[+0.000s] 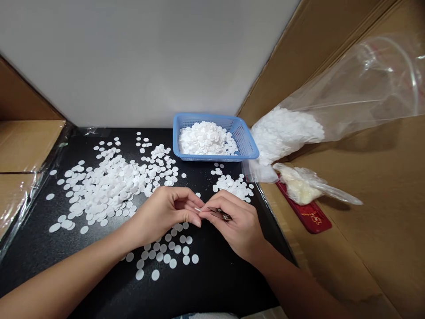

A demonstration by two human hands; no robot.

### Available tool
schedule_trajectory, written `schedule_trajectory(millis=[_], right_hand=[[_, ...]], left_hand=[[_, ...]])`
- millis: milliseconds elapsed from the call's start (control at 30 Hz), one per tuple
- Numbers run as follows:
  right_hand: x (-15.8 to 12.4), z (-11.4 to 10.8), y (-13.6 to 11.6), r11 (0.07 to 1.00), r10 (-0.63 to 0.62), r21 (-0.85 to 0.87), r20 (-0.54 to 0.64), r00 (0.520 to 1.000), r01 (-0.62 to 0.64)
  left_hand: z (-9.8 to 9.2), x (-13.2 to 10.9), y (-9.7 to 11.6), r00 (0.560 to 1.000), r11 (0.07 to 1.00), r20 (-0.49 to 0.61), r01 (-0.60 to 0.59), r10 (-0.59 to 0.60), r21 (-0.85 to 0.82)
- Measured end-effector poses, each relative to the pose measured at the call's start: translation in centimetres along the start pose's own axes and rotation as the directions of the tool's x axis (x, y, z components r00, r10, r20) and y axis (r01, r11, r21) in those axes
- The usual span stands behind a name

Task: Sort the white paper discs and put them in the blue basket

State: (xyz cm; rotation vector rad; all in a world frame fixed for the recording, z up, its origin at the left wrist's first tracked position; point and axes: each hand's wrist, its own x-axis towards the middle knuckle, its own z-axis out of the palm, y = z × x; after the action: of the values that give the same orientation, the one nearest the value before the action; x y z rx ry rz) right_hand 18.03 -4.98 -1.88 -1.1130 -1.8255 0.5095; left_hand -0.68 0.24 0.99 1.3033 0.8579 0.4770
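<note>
My left hand (pixel 168 210) pinches a small white disc (pixel 198 209) between thumb and fingers. Facing it, my right hand (pixel 237 223) grips a small dark metal tool (pixel 223 215), seemingly tweezers, whose tip meets the disc. Both hands hover just above the black table top (pixel 215 279). Below them lies a small cluster of white discs (pixel 169 254). A large spread of white discs (pixel 109 184) covers the table to the left. A smaller pile of discs (pixel 234 186) sits just beyond my right hand.
A blue plastic basket (pixel 245 141) heaped with discs stands at the back. To its right a clear bag (pixel 332 106) spills more discs; a smaller bag (pixel 302 186) rests on a red object (pixel 314 219). Cardboard walls flank both sides; a white wall closes the back.
</note>
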Motion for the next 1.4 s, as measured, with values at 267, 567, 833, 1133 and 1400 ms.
schedule_trajectory(millis=[267, 567, 833, 1133, 1400], right_hand=[[0.1, -0.3, 0.1, 0.99, 0.036, 0.133, 0.096, 0.995, -0.049], [-0.2, -0.4, 0.2, 0.993, -0.121, 0.021, 0.066, 0.99, 0.12], [-0.7, -0.3, 0.0, 0.953, -0.239, -0.174, 0.067, 0.969, 0.247], [-0.8, -0.3, 0.0, 0.94, -0.265, -0.216, 0.034, 0.964, 0.266], [-0.3, -0.7, 0.0, 0.926, -0.272, -0.263, 0.035, 0.962, 0.272]], left_hand=[[0.3, 0.3, -0.9, 0.992, 0.963, 0.115, 0.085, -0.057, -0.257], [0.2, 0.2, -0.6, 0.995, 0.984, 0.099, 0.002, 0.016, -0.179], [-0.5, 0.9, -1.8, 0.988, 0.989, -0.149, -0.063, 0.043, -0.13], [-0.6, 0.2, -0.9, 0.997, 0.992, 0.004, -0.081, 0.081, -0.094], [-0.8, 0.0, -0.1, 0.993, 0.992, 0.004, -0.117, 0.117, 0.044]])
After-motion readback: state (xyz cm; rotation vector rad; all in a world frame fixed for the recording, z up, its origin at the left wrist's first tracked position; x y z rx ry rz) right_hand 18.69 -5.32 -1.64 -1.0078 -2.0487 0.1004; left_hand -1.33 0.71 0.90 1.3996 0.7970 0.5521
